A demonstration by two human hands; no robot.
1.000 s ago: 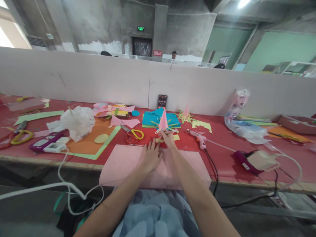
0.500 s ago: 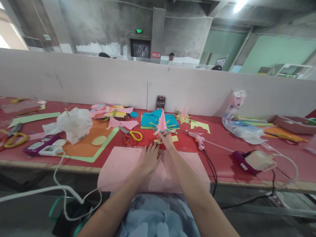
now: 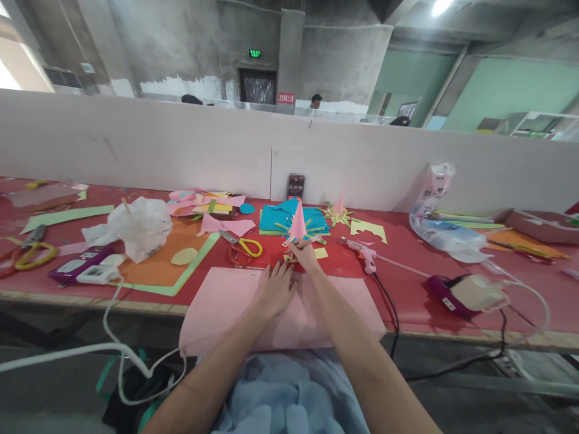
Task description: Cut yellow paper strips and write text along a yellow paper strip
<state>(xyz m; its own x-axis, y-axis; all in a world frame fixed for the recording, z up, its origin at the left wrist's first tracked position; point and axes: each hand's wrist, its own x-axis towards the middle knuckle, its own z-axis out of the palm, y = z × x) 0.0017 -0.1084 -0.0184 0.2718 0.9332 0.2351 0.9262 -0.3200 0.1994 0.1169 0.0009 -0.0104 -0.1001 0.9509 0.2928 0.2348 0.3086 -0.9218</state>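
Observation:
My left hand (image 3: 278, 283) lies flat with its fingers stretched out, over the edge of a pink sheet (image 3: 217, 307) and a red one (image 3: 341, 264). My right hand (image 3: 304, 253) is closed at the base of a pink paper cone (image 3: 298, 223). What its fingers pinch is too small and partly hidden to name. Thin yellow-green strips spread out around the cone, which stands upright in front of blue paper (image 3: 274, 220). A yellow scrap (image 3: 321, 253) lies beside my right hand. Behind, to the right, stands a similar cone piece (image 3: 340, 208) with strips.
Scissors (image 3: 246, 246) lie left of my hands, and a pink glue gun (image 3: 367, 256) with a black cord lies right. Power strips (image 3: 85, 268) sit at both sides. Orange paper (image 3: 158, 265), a crumpled white plastic bag (image 3: 140, 232) and a white partition (image 3: 203, 144) surround the red table.
The view has shifted slightly. Both hands keep nearly the same place and pose, and the cone stays upright by my right hand.

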